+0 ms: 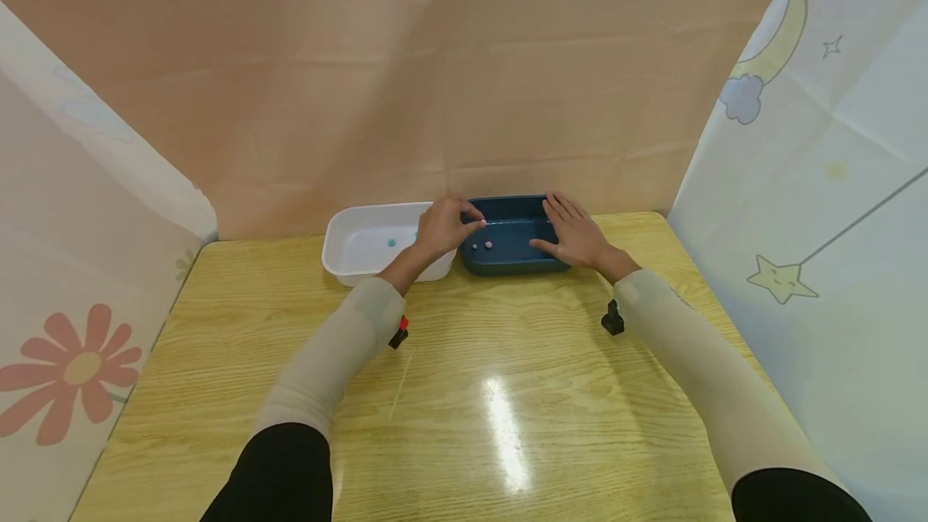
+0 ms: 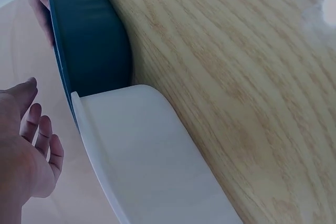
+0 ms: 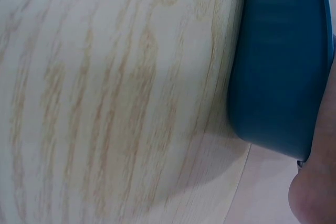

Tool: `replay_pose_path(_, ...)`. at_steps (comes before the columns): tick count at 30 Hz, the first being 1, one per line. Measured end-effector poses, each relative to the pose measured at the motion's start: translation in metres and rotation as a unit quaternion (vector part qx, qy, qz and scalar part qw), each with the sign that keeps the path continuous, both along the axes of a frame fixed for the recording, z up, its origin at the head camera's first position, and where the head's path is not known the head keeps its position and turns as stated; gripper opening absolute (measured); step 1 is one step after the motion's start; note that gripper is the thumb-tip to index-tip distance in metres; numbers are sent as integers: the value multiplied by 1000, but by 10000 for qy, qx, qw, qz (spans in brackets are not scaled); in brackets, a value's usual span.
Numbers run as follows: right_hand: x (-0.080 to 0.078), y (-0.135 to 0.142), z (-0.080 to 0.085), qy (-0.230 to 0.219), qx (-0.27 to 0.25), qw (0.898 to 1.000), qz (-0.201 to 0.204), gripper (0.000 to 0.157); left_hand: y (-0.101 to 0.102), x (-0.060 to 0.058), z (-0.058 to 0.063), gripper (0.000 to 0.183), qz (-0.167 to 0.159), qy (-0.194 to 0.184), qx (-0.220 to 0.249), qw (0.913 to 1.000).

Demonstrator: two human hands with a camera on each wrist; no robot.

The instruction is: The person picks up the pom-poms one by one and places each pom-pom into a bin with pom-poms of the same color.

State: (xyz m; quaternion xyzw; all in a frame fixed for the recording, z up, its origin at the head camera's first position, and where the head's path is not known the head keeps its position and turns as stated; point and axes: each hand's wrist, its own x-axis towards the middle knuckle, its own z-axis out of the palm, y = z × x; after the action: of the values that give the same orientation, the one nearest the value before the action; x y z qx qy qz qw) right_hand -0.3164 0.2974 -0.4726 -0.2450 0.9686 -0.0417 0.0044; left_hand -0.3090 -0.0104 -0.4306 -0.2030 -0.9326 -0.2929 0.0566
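My left hand (image 1: pixel 442 225) is above where the white basin (image 1: pixel 341 252) and the dark blue basin (image 1: pixel 518 267) stand side by side. Between its thumb and forefinger it pinches a small pale pink ball (image 1: pixel 483 222), over the blue basin's left end. My right hand (image 1: pixel 578 234) rests with straight, spread fingers on the right end of the blue basin. Inside that basin lie a pink ball (image 1: pixel 489 245) and a smaller pale ball (image 1: pixel 474 246). A teal ball (image 1: pixel 391 242) lies in the white basin, and my left hand partly covers another one.
Both basins stand at the back edge of the wooden table (image 1: pixel 507 361), against a brown-orange backdrop (image 1: pixel 435 87). Patterned panels rise at the left and right sides. A black camera mount (image 1: pixel 612 318) hangs under the right wrist.
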Motion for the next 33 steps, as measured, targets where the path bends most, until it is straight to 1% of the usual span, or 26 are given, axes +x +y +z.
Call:
replay_pose_path(7,1,0,2,-50,-53,10000,-3,98,3,-9,-3,15,226,-151,-98,9996)
replay_pose_path(10,0,0,2,-25,0,10000,-13,97,5,-12,-3,15,293,-174,-167,9993)
replay_pose_path(15,-1,-1,0,-32,-33,10000,-8,98,8,-14,-3,15,390,-202,-285,9986)
replay_pose_path(21,-2,-1,-1,-35,-68,10000,18,101,9,-16,-8,14,478,-180,-394,9979)
replay_pose_path(27,-2,-1,0,-129,-173,9998,8,103,7,-19,-14,14,606,-139,-423,9972)
replay_pose_path(30,-2,-1,0,-129,-145,9998,2,104,6,-20,-15,14,668,-147,-426,9967)
replay_pose_path(33,-3,-1,0,-105,-119,9999,-4,103,5,-19,-14,15,659,-182,-393,9969)
